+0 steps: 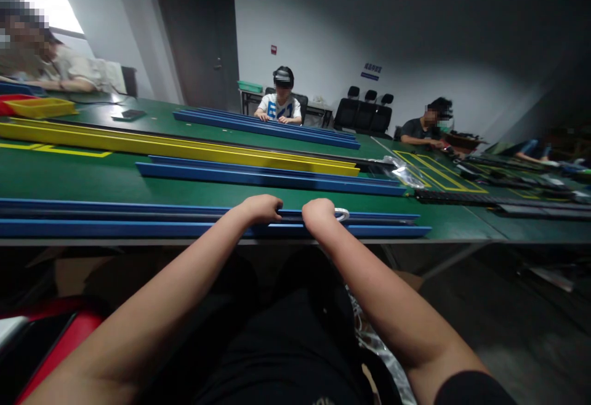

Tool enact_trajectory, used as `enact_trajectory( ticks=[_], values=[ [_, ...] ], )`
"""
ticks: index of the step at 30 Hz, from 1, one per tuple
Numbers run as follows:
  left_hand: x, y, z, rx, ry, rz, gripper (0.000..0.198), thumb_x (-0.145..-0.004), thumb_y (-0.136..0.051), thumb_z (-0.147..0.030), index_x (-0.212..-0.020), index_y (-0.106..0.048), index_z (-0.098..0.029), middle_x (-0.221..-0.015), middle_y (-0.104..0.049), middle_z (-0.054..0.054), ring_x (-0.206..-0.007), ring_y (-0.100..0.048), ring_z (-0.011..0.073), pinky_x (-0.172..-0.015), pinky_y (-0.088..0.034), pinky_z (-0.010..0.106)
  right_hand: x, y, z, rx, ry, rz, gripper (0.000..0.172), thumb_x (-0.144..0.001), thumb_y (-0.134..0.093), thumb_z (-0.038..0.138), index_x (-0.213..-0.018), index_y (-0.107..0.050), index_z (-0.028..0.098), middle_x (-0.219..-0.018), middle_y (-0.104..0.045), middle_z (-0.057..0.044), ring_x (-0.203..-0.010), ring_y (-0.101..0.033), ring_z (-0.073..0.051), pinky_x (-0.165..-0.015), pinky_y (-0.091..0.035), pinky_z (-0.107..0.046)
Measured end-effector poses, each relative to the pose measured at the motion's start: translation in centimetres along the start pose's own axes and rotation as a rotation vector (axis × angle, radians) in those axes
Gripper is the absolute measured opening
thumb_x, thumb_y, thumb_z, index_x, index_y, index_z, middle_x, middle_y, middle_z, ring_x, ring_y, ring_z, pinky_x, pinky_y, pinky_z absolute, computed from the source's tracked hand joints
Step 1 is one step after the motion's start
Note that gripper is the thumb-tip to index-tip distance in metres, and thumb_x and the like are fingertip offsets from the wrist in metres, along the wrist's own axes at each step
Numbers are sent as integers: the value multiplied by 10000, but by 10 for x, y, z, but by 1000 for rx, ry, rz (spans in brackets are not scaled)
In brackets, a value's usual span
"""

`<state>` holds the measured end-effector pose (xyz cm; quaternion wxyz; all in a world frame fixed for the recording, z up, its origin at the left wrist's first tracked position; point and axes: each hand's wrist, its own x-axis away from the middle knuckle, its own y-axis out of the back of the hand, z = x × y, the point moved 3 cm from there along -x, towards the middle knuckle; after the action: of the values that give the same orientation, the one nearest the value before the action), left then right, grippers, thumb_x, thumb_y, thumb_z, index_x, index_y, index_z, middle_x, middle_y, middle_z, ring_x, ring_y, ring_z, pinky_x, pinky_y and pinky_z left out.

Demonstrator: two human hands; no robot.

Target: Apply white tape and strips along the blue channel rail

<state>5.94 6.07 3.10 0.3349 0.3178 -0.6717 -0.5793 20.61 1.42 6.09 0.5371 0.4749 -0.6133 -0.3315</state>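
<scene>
Both my hands rest on a long blue rail (138, 219) that lies along the near edge of the green table (92, 177). My left hand (260, 208) is curled over the rail's dark middle channel, fingers closed. My right hand (318, 213) is a closed fist beside it, and a small white loop (342, 214) sticks out from its fingers over the rail. What else the fingers grip is hidden.
More blue rails (258, 178) and a long yellow rail (175, 145) lie farther across the table. A yellow tray (39, 107) sits far left, a plastic bag (406, 174) and black strips (484, 199) to the right. Three other people sit at the far side.
</scene>
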Motion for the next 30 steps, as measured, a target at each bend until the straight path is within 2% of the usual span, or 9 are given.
enact_trajectory(
  ticks=[4, 6, 11, 15, 18, 22, 25, 27, 30],
  values=[
    [-21, 0, -40, 28, -101, -22, 336, -769, -583, -484, -983, -705, -256, -1000, -740, 86, -892, -669, 256, -714, -479, 309, -1, 1, -4, 22, -72, -41, 338, -875, -542, 184, -1147, -698, 58, -1213, -625, -270, -1144, -622, -312, -902, -530, -416],
    [-27, -2, -51, 60, -145, -9, 337, -780, -577, -491, -986, -709, -258, -1012, -743, 80, -906, -673, 256, -722, -482, 307, -1, 0, -5, 27, -83, -52, 339, -876, -512, 138, -1154, -703, 97, -1223, -634, -238, -1135, -629, -300, -887, -536, -413],
    [-26, -7, -47, 81, -164, -67, 355, -825, -539, -498, -1058, -689, -278, -1056, -739, 64, -936, -674, 254, -732, -482, 303, -2, -2, -4, 42, -70, -57, 347, -872, -517, 132, -1168, -699, 116, -1232, -635, -220, -1147, -621, -301, -893, -529, -419],
    [-21, -9, -45, 54, -195, -105, 294, -852, -515, -459, -1013, -683, -280, -1022, -741, 50, -916, -674, 239, -708, -460, 288, 3, 2, -8, 61, -46, -36, 333, -863, -532, 123, -1146, -707, 103, -1226, -642, -215, -1155, -613, -306, -920, -513, -417],
    [-14, -8, -35, 7, -210, -125, 288, -852, -500, -476, -932, -678, -263, -943, -738, 54, -837, -664, 229, -655, -428, 282, 12, 9, -13, 68, 13, -25, 321, -874, -577, 271, -1131, -718, 141, -1215, -659, -185, -1163, -606, -314, -929, -507, -424],
    [4, -5, 4, -3, -172, -81, 296, -830, -507, -508, -871, -662, -259, -845, -715, 46, -720, -619, 201, -575, -362, 270, 23, 21, -10, 59, 190, -50, 511, -921, -426, 536, -1153, -706, 177, -1170, -686, -165, -1089, -643, -311, -873, -527, -419],
    [18, -4, 31, 14, -158, -51, 245, -806, -540, -467, -857, -648, -254, -816, -699, 32, -684, -587, 181, -553, -330, 261, 25, 31, -9, 90, 303, -33, 447, -926, -439, 445, -1141, -707, 160, -1131, -701, -160, -1029, -666, -288, -831, -528, -359],
    [23, -4, 39, 22, -161, -51, 217, -798, -548, -436, -854, -641, -248, -808, -691, 29, -683, -578, 175, -558, -327, 257, 24, 38, -14, 118, 293, -39, 402, -908, -486, 397, -1114, -716, 140, -1117, -705, -165, -1010, -671, -286, -811, -521, -334],
    [23, -4, 41, 22, -156, -49, 211, -792, -550, -420, -874, -642, -249, -824, -695, 32, -701, -585, 181, -570, -334, 257, 20, 46, -26, 118, 238, -60, 444, -887, -541, 472, -1108, -719, 130, -1115, -704, -172, -1015, -668, -291, -805, -512, -317]
  ],
)
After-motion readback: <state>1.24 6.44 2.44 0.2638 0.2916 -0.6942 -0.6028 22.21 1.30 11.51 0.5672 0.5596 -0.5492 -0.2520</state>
